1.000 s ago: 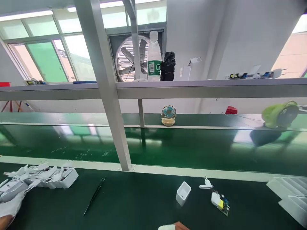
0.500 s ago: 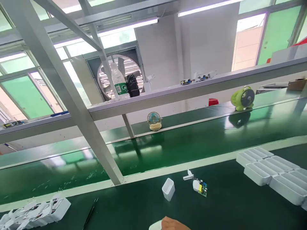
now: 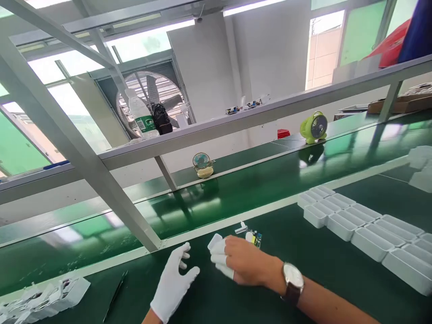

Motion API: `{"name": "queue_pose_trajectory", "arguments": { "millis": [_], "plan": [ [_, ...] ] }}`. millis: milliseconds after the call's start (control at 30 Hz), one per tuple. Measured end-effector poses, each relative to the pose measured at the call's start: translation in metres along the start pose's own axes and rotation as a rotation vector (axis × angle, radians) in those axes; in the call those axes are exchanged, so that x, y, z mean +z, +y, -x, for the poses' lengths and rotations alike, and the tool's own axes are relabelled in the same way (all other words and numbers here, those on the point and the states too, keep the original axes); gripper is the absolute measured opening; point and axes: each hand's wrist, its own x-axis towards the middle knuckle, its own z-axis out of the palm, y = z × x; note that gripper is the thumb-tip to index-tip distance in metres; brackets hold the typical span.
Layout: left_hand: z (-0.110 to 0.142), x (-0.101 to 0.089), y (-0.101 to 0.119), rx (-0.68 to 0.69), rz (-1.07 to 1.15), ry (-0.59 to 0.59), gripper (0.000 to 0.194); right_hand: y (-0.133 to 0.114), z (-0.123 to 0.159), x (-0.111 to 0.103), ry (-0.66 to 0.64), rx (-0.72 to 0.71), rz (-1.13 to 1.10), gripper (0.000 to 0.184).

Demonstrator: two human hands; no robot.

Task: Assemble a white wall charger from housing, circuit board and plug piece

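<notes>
My left hand (image 3: 173, 281), in a white glove, hovers over the dark green bench with its fingers spread and holds nothing. My right hand (image 3: 243, 263), bare with white finger cots and a wristwatch, has its fingers curled onto a small white plastic housing (image 3: 213, 242). Just beyond its knuckles lie a small circuit board (image 3: 257, 238) and a white plug piece (image 3: 240, 228).
Black tweezers (image 3: 114, 294) and a heap of white parts (image 3: 43, 299) lie at the left. Rows of white housings (image 3: 364, 225) fill the right. A slanted metal post (image 3: 84, 153) meets the bench edge. Two small fans (image 3: 202, 164) (image 3: 313, 127) stand past the conveyor belt (image 3: 236, 193).
The view has swung right and tilted. Both hands have come up into view; my right hand has reached forward onto the white housing, and my left hand has moved in beside it.
</notes>
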Motion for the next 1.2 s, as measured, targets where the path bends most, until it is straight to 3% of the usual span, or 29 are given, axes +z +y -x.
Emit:
{"name": "queue_pose_trajectory", "arguments": {
  "millis": [167,267,367,500,600,900,967,1067,1200],
  "plan": [
    [-0.037,0.048,0.021,-0.01,0.017,-0.182,0.084,0.072,0.068,-0.027,0.016,0.412,0.208,0.02],
    [-0.052,0.058,0.022,-0.008,-0.004,-0.245,0.098,0.091,0.096,-0.032,-0.015,0.56,0.269,0.023],
    [-0.058,0.06,0.024,0.004,0.019,-0.348,0.107,0.095,0.106,-0.028,-0.093,0.635,0.263,0.021],
    [-0.06,0.059,0.026,0.068,0.066,-0.427,0.103,0.092,0.105,-0.023,-0.22,0.636,0.201,0.018],
    [-0.059,0.059,0.027,0.033,0.045,-0.435,0.1,0.086,0.101,-0.026,-0.28,0.639,0.171,0.018],
    [-0.05,0.062,0.036,-0.011,0.125,-0.408,0.108,0.066,0.095,-0.04,-0.292,0.678,0.135,0.03],
    [-0.048,0.061,0.038,-0.051,0.133,-0.441,0.113,0.064,0.095,-0.04,-0.22,0.624,0.103,0.032],
    [-0.045,0.06,0.041,-0.06,0.134,-0.51,0.118,0.06,0.091,-0.04,-0.148,0.444,0.014,0.06],
    [-0.044,0.059,0.042,0.027,0.106,-0.539,0.118,0.052,0.084,-0.035,-0.239,0.412,-0.07,0.065]
  ]
}}
